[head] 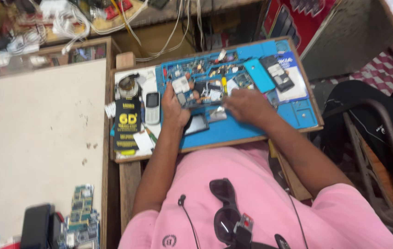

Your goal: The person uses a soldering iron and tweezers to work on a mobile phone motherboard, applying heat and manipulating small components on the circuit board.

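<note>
On the blue mat (252,127), the left hand (174,107) grips a dark phone part (201,94) at its left end. The part's long axis runs left to right, toward the right hand (247,105), which rests closed just beside its right end; what it holds, I cannot tell. A grey phone (152,107) lies left of the mat.

Pale desk (35,124) at left, wooden-framed, speckled with small debris. Tangled white cables (67,23) along the far edge. Metal-framed chair (381,138) at right over a red-and-white checkered floor (381,71).
</note>
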